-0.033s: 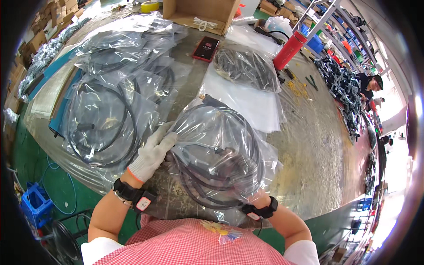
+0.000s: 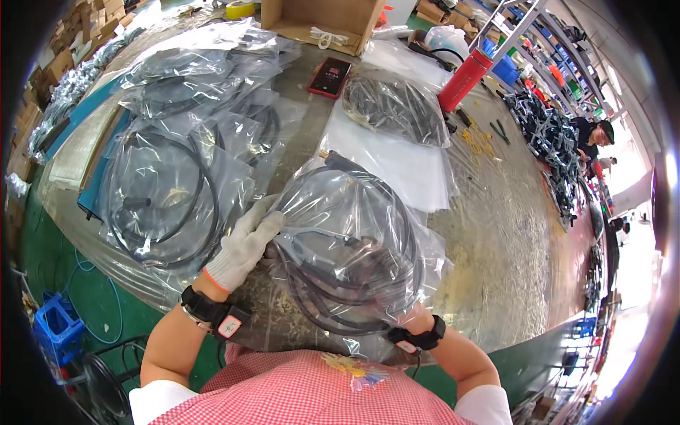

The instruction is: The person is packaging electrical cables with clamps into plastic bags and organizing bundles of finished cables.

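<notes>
My left hand (image 2: 248, 244), in a whitish knit glove, pinches the left edge of a clear plastic bag (image 2: 340, 202). A coiled black cable (image 2: 409, 227) lies in this bag, its loops pressing against the plastic. Inside the bag, toward its lower right, is my right hand (image 2: 379, 273), closed around part of the coil. Glare and folds of the film blur its fingers. To the left of my left hand lies another bagged cable (image 2: 163, 202), with further bagged cables (image 2: 184, 85) piled behind it.
Flat clear bags (image 2: 418, 177) lie beyond my hands, with a bundle of dark cables (image 2: 397, 110) on them. Farther back are a red phone (image 2: 330, 77), a cardboard box (image 2: 319, 32) and a red bottle (image 2: 465, 79). Green-handled pliers (image 2: 500, 132) lie at the right.
</notes>
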{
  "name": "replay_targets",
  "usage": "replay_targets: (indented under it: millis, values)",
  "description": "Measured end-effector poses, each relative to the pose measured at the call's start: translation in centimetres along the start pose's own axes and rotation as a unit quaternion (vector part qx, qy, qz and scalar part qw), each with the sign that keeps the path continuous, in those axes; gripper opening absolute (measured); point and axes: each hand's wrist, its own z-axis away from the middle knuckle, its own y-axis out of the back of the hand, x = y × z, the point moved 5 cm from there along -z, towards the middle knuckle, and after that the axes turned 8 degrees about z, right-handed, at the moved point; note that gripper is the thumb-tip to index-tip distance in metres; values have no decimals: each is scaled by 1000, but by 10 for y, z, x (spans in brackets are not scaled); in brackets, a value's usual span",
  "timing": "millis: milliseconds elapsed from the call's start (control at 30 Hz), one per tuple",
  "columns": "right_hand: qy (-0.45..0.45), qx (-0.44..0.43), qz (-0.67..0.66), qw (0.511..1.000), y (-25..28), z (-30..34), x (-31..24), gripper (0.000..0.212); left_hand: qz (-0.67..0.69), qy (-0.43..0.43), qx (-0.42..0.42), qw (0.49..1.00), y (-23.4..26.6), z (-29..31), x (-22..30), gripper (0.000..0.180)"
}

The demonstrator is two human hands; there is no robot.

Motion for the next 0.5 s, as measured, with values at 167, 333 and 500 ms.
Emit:
replay_targets:
  millis: [167, 333, 500]
  values:
    - [33, -10, 233, 972, 4, -11, -4, 42, -4, -13, -24, 1000, 5, -5, -10, 57]
    - [67, -15, 450, 890, 7, -19, -8, 43, -19, -79, -31, 996, 9, -9, -14, 48]
    - [-9, -20, 208, 978, 14, -29, 1, 46, -24, -39, -58, 997, 13, -11, -20, 50]
